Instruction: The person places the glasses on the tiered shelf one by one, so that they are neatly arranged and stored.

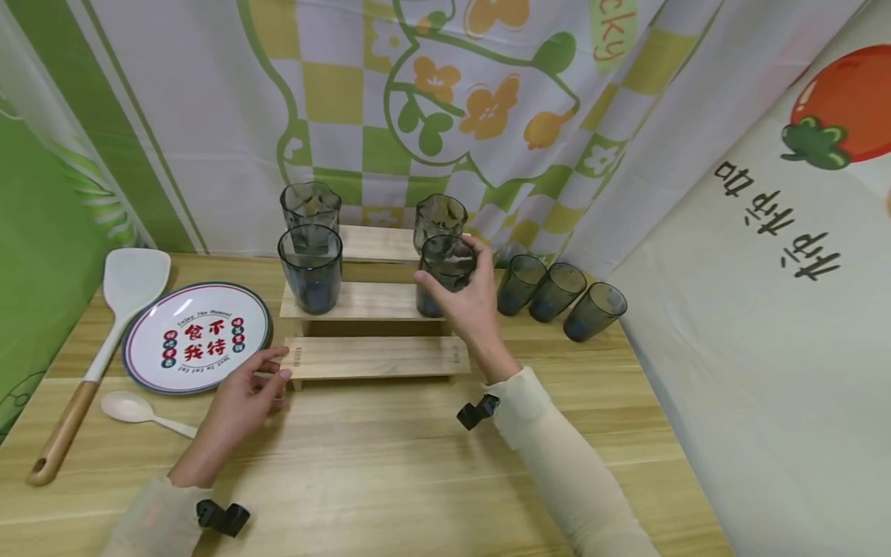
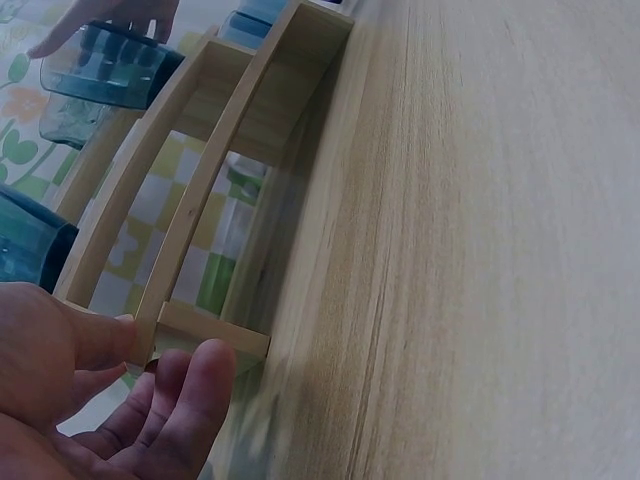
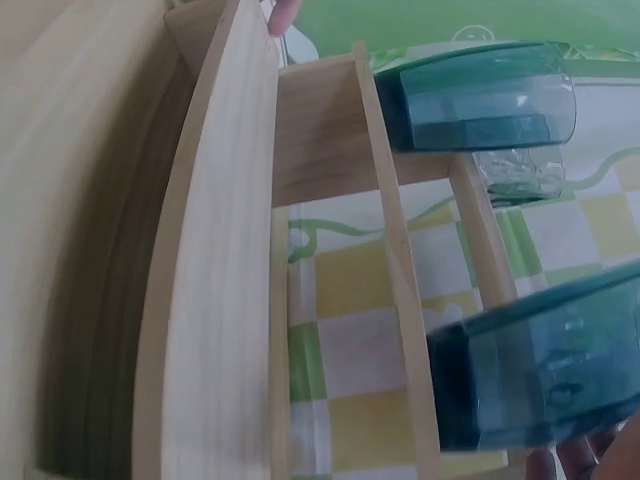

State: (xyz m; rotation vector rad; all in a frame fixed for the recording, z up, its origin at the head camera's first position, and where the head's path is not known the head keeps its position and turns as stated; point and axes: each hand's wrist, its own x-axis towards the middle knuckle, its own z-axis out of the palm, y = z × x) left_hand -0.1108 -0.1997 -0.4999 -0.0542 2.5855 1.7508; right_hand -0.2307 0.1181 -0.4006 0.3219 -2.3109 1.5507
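Tumbler of smoky grey glass (image 1: 447, 267), and your right hand (image 1: 476, 302) had it, fingers and thumb round its wall, at the middle step's right end on the three-step pale wooden rack (image 1: 376, 360)! Your left hand (image 1: 244, 398), well apart, pinched the rack's lowest step at its left end, presumably for steadiness. A matching grey tumbler (image 1: 311, 275) stood middle-step left, seemingly for symmetry. Two wavy-walled grey glasses (image 1: 311, 203) topped the rack; three slim tapered glasses (image 1: 557, 292) sat to its right. You saw no drink inside any.
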